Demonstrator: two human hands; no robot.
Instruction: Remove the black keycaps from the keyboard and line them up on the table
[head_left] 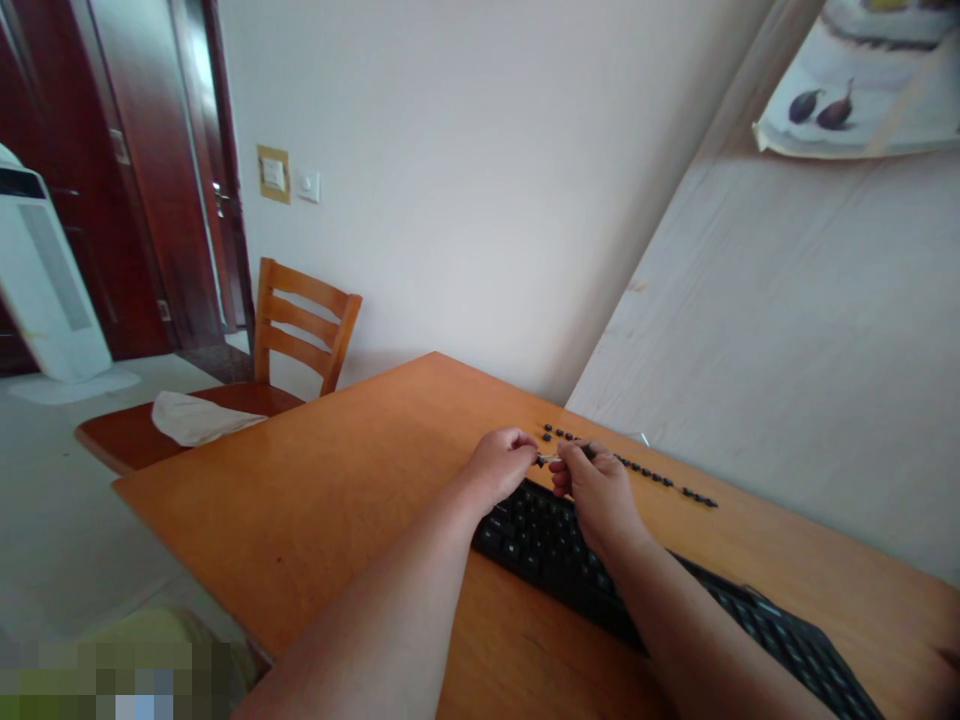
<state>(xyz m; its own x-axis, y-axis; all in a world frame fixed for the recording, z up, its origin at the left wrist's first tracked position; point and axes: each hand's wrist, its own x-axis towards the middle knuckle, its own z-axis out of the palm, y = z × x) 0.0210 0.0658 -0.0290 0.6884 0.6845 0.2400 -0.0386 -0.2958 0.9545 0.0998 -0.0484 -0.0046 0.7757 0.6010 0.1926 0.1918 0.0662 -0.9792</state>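
A black keyboard [536, 540] lies at a slant on the wooden table, partly covered by my forearms. Above its far edge, my left hand [504, 465] pinches a small black keycap [540, 461] between thumb and fingers. Close beside it, my right hand [598, 492] is closed on a thin tool [553, 458] with a pale shaft and a dark end. Its tip points at the keycap; whether the two touch is too small to tell. Behind my hands, several loose black keycaps [646, 470] lie in a row along the table.
The wooden table [337, 490] meets the wall at its far corner. A pale leaning board [787, 350] stands along its right side. To the left is a wooden chair [304, 325] with a white cloth [199, 418] on its seat.
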